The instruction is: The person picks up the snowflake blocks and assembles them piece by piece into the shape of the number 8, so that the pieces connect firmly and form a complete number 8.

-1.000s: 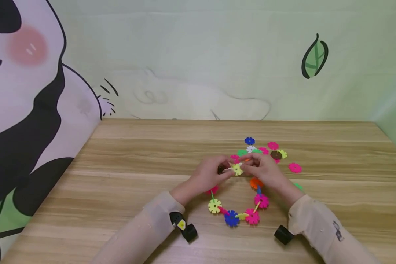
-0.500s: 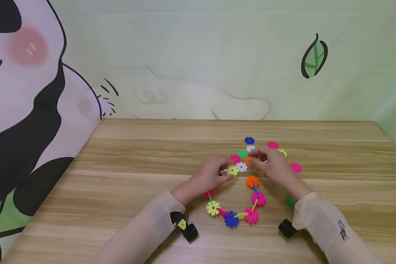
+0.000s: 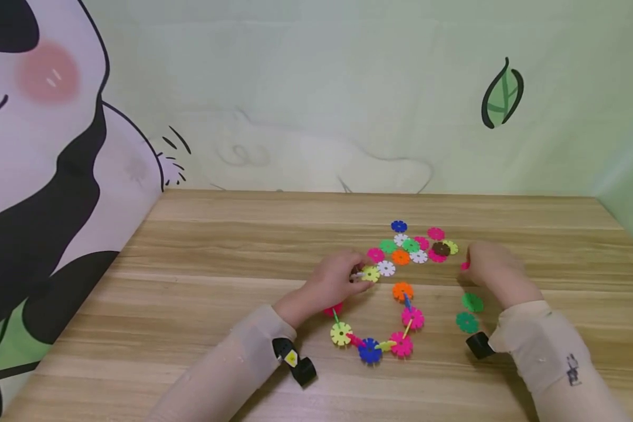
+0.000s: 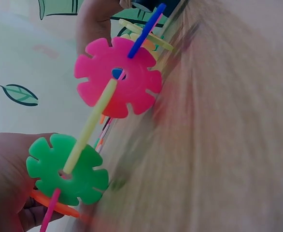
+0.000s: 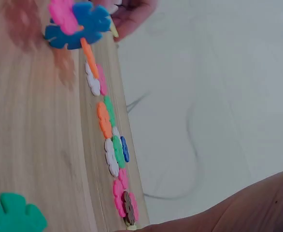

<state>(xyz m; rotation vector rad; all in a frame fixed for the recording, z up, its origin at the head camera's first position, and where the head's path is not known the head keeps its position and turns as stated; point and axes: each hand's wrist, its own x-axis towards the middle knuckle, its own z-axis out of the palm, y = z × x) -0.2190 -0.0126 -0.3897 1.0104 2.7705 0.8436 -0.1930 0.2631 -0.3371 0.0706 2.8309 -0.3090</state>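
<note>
My left hand (image 3: 331, 280) pinches the upper left end of a chain of interlocking plastic discs, with a yellow disc (image 3: 370, 274) at its fingertips. The chain curves down past another yellow disc (image 3: 341, 333) and a blue disc (image 3: 370, 350), then up to an orange disc (image 3: 403, 291). In the left wrist view, linked pink (image 4: 117, 77) and green discs (image 4: 66, 169) stand beside the left hand. Off to the right, my right hand (image 3: 496, 271) curls its fingers over a pink disc (image 3: 465, 266), mostly hidden beneath them. The right wrist view does not show those fingertips.
Loose discs lie beyond the chain, among them a white disc (image 3: 385, 268), an orange disc (image 3: 400, 257) and a brown disc (image 3: 441, 249). Two green discs (image 3: 472, 302) lie just in front of the right hand. A printed wall (image 3: 316, 105) borders the table's far edge.
My right hand has left the chain's yellow end and moved right, across the loose discs, to the pink disc. The left hand stays in place, still pinching the chain.
</note>
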